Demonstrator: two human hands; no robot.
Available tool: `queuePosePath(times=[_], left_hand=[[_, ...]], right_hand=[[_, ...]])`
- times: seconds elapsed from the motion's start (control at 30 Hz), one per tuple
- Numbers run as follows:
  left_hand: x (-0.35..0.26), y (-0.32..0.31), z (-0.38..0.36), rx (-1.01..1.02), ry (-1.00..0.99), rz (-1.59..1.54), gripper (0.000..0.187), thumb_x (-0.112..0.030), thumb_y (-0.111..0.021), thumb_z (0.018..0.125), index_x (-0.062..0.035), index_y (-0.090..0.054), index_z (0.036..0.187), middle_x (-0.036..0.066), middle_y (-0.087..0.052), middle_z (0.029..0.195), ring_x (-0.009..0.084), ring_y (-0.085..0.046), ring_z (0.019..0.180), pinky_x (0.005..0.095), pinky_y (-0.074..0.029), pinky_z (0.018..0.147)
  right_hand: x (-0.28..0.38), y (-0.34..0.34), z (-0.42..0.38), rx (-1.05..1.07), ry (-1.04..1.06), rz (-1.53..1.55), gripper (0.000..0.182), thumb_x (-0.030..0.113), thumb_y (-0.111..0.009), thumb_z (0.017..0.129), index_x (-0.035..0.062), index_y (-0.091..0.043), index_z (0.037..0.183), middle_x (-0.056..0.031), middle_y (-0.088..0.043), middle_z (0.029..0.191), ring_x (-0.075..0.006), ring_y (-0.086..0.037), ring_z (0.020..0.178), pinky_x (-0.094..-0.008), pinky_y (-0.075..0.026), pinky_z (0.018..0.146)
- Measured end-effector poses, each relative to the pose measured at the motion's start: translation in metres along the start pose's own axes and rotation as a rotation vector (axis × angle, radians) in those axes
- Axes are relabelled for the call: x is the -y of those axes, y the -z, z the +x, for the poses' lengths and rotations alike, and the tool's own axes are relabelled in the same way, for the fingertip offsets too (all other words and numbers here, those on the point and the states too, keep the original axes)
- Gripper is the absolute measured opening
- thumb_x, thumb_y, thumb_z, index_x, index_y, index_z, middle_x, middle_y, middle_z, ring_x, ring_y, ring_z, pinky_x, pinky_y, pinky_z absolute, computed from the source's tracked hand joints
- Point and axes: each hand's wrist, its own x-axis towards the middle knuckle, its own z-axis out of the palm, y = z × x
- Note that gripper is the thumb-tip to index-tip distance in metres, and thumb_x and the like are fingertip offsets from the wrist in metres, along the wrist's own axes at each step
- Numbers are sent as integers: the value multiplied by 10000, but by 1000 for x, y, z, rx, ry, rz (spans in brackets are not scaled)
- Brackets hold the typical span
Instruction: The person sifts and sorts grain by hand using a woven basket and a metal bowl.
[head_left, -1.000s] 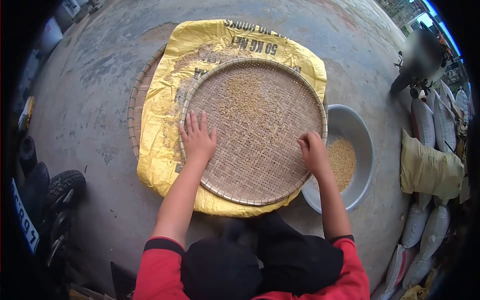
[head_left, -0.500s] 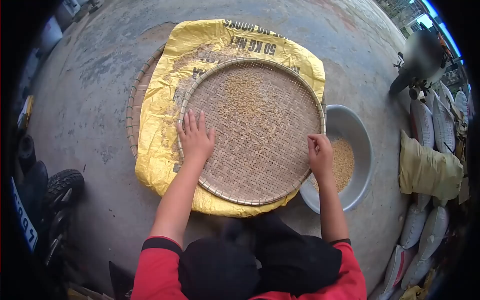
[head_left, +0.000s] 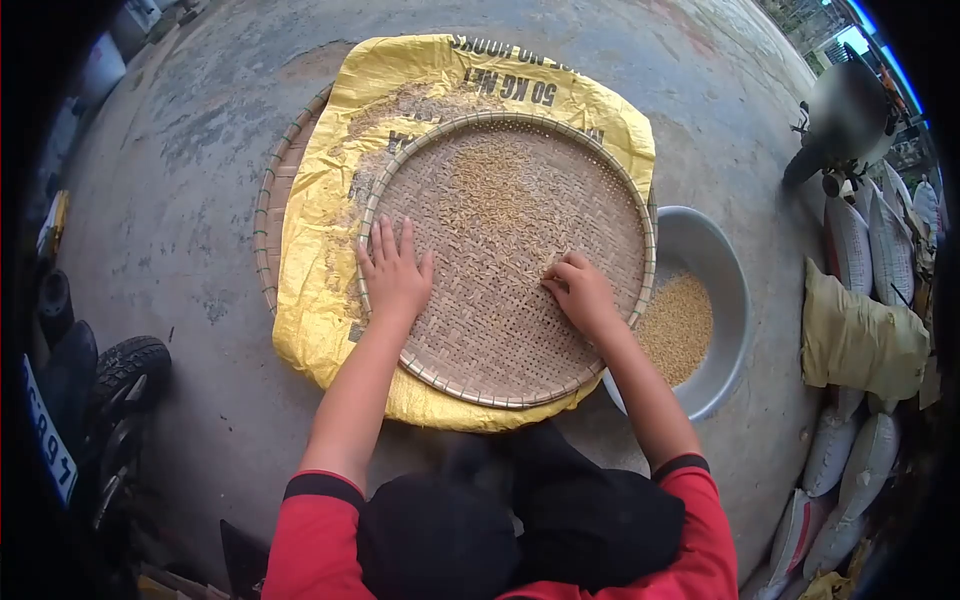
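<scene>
A round woven bamboo tray [head_left: 480,340] lies in front of me, with loose unhusked grains [head_left: 492,185] spread over its upper middle. My left hand [head_left: 396,280] rests flat on the tray's left side near the rim, fingers spread. Over the lower right of the weave, my right hand [head_left: 582,292] has thumb and fingers pinched together at the edge of the scattered grains. Whatever is between those fingertips is too small to make out. A grey metal basin [head_left: 735,300] holding a heap of grain [head_left: 680,325] stands right of the tray, partly behind my right forearm.
Beneath the tray is a yellow printed sack [head_left: 320,270] dusted with chaff, over a second bamboo tray [head_left: 266,220]. Filled sacks [head_left: 865,350] are stacked along the right. A motorbike wheel [head_left: 130,370] stands at left on the concrete floor [head_left: 200,240].
My right hand has moved left from the tray's right rim, beside the basin, to over the weave by the grains. My left hand stays flat on the tray.
</scene>
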Motion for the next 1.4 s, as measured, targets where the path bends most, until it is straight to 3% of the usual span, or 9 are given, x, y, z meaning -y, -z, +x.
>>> queuePosePath(times=[0.23, 0.37, 0.43, 0.57, 0.63, 0.77, 0.93, 1.03, 1.4], left_hand=[[0, 0, 0, 4, 1, -10, 611, -455, -300, 931, -128, -224, 1443, 175, -197, 1486, 290, -152, 1388, 495, -29, 1110], [1, 0, 0, 11, 5, 0, 610, -456, -298, 932, -127, -228, 1441, 176, -195, 1486, 290, -149, 1389, 495, -32, 1110], [0, 1, 0, 21, 2, 11, 612, -460, -288, 933, -130, -219, 1444, 174, -190, 1488, 290, -147, 1389, 494, -28, 1112], [0, -2, 0, -20, 3, -32, 606, -433, -340, 921, -133, -235, 1436, 172, -205, 1481, 288, -149, 1387, 507, -31, 1106], [0, 1, 0, 22, 7, -12, 611, -459, -289, 933, -128, -224, 1442, 175, -188, 1488, 292, -144, 1390, 492, -27, 1114], [0, 3, 0, 21, 7, -9, 607, -454, -292, 933, -125, -233, 1439, 176, -186, 1488, 291, -143, 1390, 494, -30, 1114], [-1, 3, 0, 32, 3, 21, 605, -449, -290, 932, -129, -226, 1442, 175, -183, 1490, 291, -144, 1390, 492, -27, 1113], [2, -7, 0, -38, -9, -10, 596, -431, -342, 923, -130, -253, 1429, 175, -218, 1474, 296, -159, 1382, 510, -18, 1106], [2, -6, 1, -19, -10, -13, 596, -441, -325, 926, -129, -253, 1429, 175, -203, 1479, 295, -149, 1384, 513, -19, 1105]], right_hand=[[1, -1, -4, -43, 65, -169, 120, 182, -624, 809, 76, -569, 812, -87, -533, 855, -291, -579, 742, -399, -474, 637], [-5, 54, -28, -312, -232, 27, 86, 101, -621, 828, 31, -570, 836, -104, -524, 864, -261, -571, 749, -350, -464, 641], [-30, 76, -48, -450, -330, -53, 83, 76, -614, 834, 9, -585, 875, -97, -544, 863, -218, -565, 712, -324, -464, 633], [-60, 90, -73, -508, -449, -125, 122, 78, -619, 830, 0, -613, 924, -94, -591, 870, -187, -560, 685, -308, -465, 632], [-48, 79, -69, -522, -469, 139, 171, 77, -630, 821, 9, -632, 978, -95, -627, 871, -179, -559, 660, -302, -468, 630], [-4, 55, -28, -237, -236, 174, 172, 109, -660, 799, 33, -649, 952, -86, -641, 868, -178, -566, 648, -304, -471, 624], [5, 12, 7, -9, -168, 149, 163, 155, -686, 764, 64, -654, 896, -75, -596, 857, -242, -589, 729, -341, -477, 674], [11, 10, 9, -22, -182, 79, 150, 183, -687, 766, 76, -652, 864, -68, -581, 868, -252, -591, 774, -352, -477, 689], [9, -1, 11, -63, -202, -4, 116, 180, -652, 798, 69, -619, 805, -90, -564, 854, -281, -586, 790, -383, -471, 675]])
